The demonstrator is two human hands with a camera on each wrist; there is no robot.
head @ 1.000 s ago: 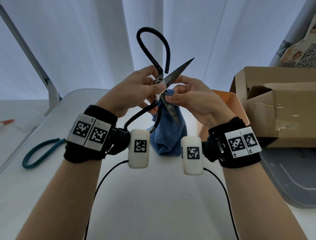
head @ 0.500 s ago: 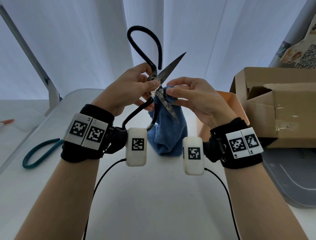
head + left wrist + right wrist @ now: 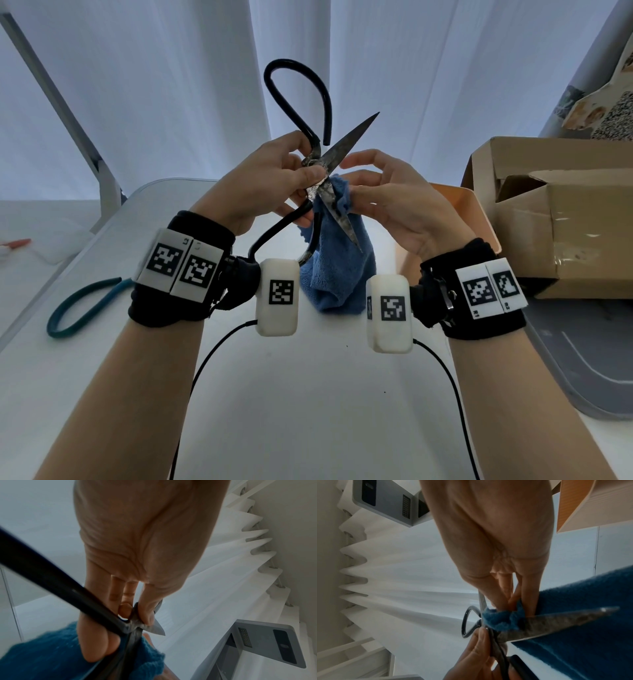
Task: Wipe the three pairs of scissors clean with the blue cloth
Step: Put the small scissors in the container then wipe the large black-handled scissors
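Large black-handled scissors [image 3: 317, 161] with rusty blades spread apart are held up above the white table [image 3: 308, 394]. My left hand [image 3: 274, 178] pinches them at the pivot [image 3: 137, 623], thumb in front and fingers behind. The blue cloth [image 3: 339, 267] hangs down behind the lower blade. My right hand [image 3: 387, 198] pinches the cloth's top edge [image 3: 501, 616] against that blade, close to the pivot. The teal handle of a second pair of scissors [image 3: 73, 308] lies on the table at the left, partly hidden by my left wrist. A third pair is not visible.
An orange container [image 3: 459, 205] stands behind my right hand. An open cardboard box [image 3: 555, 212] sits at the right, with a grey tray [image 3: 582, 370] in front of it. White curtains hang behind the table. An orange-tipped item [image 3: 15, 244] lies far left.
Both hands have shifted the scissors slightly left. The right hand's fingers have moved up the lower blade with the cloth to near the pivot, and its upper fingers have spread.
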